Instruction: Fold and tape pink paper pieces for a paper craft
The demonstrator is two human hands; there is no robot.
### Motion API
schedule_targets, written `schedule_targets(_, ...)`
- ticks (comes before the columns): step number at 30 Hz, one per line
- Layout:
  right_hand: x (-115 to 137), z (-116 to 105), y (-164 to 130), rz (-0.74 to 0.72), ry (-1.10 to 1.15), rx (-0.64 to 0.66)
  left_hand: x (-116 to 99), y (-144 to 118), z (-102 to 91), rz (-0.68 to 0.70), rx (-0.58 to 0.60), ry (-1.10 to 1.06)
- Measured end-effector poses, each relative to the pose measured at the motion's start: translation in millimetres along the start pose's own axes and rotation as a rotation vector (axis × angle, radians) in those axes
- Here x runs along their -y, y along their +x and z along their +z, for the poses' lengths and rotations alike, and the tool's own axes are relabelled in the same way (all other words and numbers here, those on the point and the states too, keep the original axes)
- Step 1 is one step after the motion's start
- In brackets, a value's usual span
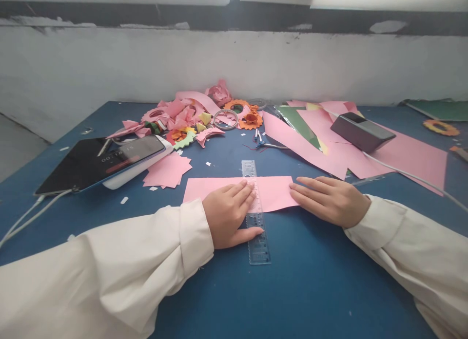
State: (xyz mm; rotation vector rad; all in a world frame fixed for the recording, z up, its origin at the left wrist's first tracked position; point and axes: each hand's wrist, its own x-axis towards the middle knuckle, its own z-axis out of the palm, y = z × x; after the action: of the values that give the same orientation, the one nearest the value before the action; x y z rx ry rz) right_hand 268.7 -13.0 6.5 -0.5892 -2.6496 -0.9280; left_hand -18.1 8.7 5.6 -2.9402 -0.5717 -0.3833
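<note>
A pink paper strip (272, 192) lies flat on the blue table (292, 290) in front of me. A clear plastic ruler (257, 241) lies across it, pointing away from me. My left hand (228, 213) presses flat on the paper and on the ruler, fingers spread over the ruler's edge. My right hand (329, 199) rests flat at the strip's right end, fingertips touching the paper. Neither hand grips anything.
A tablet (98, 162) with a cable lies at the left beside a stack of pink paper squares (167, 171). Paper flowers and scraps (190, 117) pile at the back, with a tape ring (225, 119), scissors (261, 141), large pink sheets (402, 156) and a dark box (361, 131).
</note>
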Motion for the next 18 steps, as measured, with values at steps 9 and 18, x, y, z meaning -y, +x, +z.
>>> schedule_targets(9,1.4,0.3,0.3,0.033,0.04,-0.005,0.1,0.1,0.0,0.002,-0.01,0.001)
schedule_targets(18,2.1,3.9,4.4,0.253,0.318,-0.045,-0.6,0.0,0.1,-0.001,-0.012,0.016)
